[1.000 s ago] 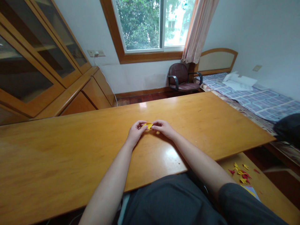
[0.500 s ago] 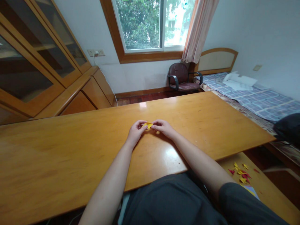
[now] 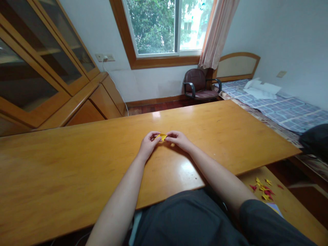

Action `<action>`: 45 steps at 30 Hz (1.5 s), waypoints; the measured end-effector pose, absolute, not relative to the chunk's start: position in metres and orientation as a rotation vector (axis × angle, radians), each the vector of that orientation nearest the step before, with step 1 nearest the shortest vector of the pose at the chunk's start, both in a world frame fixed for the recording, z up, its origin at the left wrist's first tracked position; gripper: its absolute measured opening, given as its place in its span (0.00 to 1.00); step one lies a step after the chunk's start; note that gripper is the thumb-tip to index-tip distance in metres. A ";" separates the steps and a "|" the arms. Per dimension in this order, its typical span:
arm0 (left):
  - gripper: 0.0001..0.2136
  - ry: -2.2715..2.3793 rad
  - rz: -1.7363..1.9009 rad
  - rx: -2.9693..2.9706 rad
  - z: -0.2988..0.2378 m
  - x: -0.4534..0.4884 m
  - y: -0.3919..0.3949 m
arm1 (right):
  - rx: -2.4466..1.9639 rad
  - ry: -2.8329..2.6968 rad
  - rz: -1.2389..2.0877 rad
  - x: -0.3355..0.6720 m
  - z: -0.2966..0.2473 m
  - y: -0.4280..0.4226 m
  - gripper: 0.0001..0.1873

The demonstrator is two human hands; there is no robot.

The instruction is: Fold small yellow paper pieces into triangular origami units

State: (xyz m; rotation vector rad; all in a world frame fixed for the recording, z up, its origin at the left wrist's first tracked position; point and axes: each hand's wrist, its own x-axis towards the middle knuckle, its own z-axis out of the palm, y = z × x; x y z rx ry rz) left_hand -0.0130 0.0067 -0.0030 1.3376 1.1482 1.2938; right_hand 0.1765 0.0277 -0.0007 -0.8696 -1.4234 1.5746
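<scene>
**Head view: two hands pinching a small folded yellow paper above a wooden table**

Both forearms reach forward from the near edge of the table (image 3: pixel 77 164) and meet around the middle of its surface, slightly nearer the near edge than the far one. The left hand (image 3: pixel 148 143) and the right hand (image 3: pixel 179 139) face each other, fingers curled inward. Each one grips an end of the yellow paper piece (image 3: pixel 163 137) between thumb and fingertips. The paper is small and folded to a pointed shape. It sits between the two hands and just over the tabletop; whether it touches the wood cannot be told. The heels of both hands lie on or very close to the surface.

Beyond the right end of the table, a lower wooden board (image 3: pixel 294 208) carries a loose cluster of small folded pieces (image 3: pixel 263 189), yellow and red, well apart from the hands. Past the far edge stand a dark red armchair (image 3: pixel 198 85) and a window (image 3: pixel 164 27) with a pale curtain (image 3: pixel 217 34) drawn to its right side. A glass-fronted cabinet (image 3: pixel 38 75) runs along the left wall, and a bed (image 3: pixel 282 109) with a checked cover runs along the right wall.
</scene>
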 end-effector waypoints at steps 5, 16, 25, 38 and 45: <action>0.17 1.152 1.286 1.347 -0.003 -0.013 0.006 | -0.881 -1.423 1.572 0.176 0.002 0.027 0.15; 0.17 1.171 1.256 1.327 0.000 -0.011 0.004 | -0.908 -1.472 1.549 0.178 -0.005 0.031 0.13; 0.19 1.116 1.247 1.273 0.001 -0.010 0.004 | -0.906 -1.438 1.531 0.177 0.002 0.029 0.12; 0.22 1.058 1.143 1.273 0.001 -0.012 0.003 | -0.954 -1.447 1.515 0.178 0.003 0.028 0.11; 0.15 1.205 1.353 1.558 -0.006 -0.009 0.005 | -1.002 -1.456 1.523 0.177 0.003 0.028 0.12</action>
